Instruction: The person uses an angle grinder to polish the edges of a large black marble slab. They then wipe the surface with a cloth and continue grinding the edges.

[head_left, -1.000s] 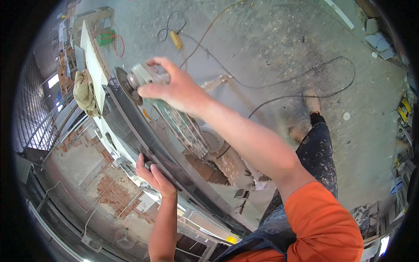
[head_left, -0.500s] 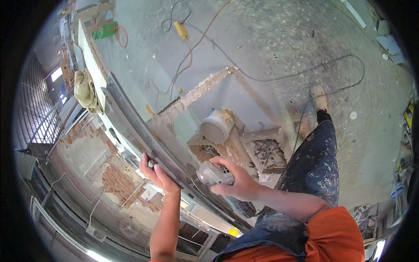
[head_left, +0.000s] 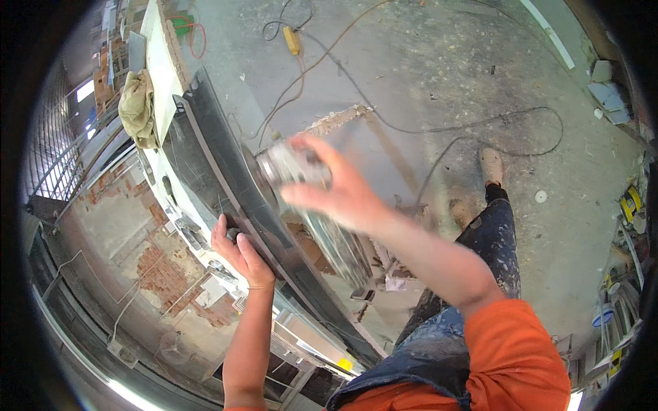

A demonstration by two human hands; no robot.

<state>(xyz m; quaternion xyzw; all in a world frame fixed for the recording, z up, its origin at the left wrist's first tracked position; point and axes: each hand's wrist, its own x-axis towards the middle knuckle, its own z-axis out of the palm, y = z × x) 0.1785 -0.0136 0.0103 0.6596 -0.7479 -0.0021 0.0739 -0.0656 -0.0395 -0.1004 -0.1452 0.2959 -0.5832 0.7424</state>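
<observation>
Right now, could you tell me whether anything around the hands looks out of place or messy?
Yes. Dust and rubble cover the floor, and loose cables trail across it near the person's shoe. A rag hangs over the white ledge. The right hand and its grey tool are blurred.

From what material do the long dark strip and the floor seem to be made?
The long dark strip, gripped by the left hand, looks like glossy dark metal or glass; it reflects light, so I cannot tell which. The floor looks like rough, dusty grey concrete, with a matt, speckled surface.

Orange sleeve (head_left: 514, 349) — paint-speckled dark trousers (head_left: 497, 233)
</observation>
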